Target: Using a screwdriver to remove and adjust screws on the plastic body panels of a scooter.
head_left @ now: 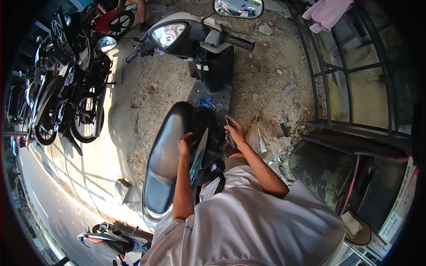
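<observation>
A scooter stands in front of me, its black seat (167,155) slanting along my left side. Over the seat's right edge hovers or rests my left hand (185,143), its fingers loosely bent and apart, with nothing visible in them. Just right of it is a white and teal side panel (198,155). My right hand (236,134) is closed around a screwdriver (230,140) with a dark handle, its thin shaft pointing forward near the scooter's footboard (212,98). A blue cloth (205,102) lies on the footboard. Whether the screwdriver's tip touches anything is unclear.
Several parked motorcycles (73,97) line the left, with a person (141,11) behind them. A plastic bag of litter (267,141) lies on the gravel at right. Beyond it are a dark drum (317,166) and a metal frame rack (326,71). Another motorcycle (111,241) stands lower left.
</observation>
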Tool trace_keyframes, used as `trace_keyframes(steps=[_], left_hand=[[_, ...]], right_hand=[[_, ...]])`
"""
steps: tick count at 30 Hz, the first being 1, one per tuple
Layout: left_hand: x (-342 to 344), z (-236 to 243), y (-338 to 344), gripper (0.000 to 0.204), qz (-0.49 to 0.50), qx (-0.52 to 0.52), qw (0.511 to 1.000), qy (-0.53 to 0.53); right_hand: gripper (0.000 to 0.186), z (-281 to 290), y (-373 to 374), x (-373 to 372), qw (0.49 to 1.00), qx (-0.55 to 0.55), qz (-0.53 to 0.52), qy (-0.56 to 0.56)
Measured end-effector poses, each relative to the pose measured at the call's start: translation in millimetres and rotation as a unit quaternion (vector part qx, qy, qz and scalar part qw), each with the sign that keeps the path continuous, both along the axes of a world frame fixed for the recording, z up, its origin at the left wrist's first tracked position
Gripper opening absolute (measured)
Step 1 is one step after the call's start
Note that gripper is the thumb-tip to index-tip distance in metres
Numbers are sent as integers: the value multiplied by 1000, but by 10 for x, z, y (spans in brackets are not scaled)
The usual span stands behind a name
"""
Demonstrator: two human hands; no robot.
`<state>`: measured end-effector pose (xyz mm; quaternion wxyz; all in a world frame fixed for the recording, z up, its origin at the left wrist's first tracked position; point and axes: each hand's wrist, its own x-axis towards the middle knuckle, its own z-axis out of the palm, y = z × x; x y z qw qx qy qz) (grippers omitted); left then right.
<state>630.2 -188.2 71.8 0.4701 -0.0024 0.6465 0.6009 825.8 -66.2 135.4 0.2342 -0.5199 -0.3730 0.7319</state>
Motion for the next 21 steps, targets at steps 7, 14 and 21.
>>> trace_keyframes(steps=[7,14,21], left_hand=[[317,29,1168,25,-59,85,992,-75],[48,-513,2220,21,65,154,959,-228],[-185,-1180,2996,24,-16,271,912,-307]], right_hand=[[48,-183,416,-632,960,221,145,-96],[50,-871,1224,-1155,908,371,143,-134],[52,-1196,1903,-1365,889,349,165,-247]])
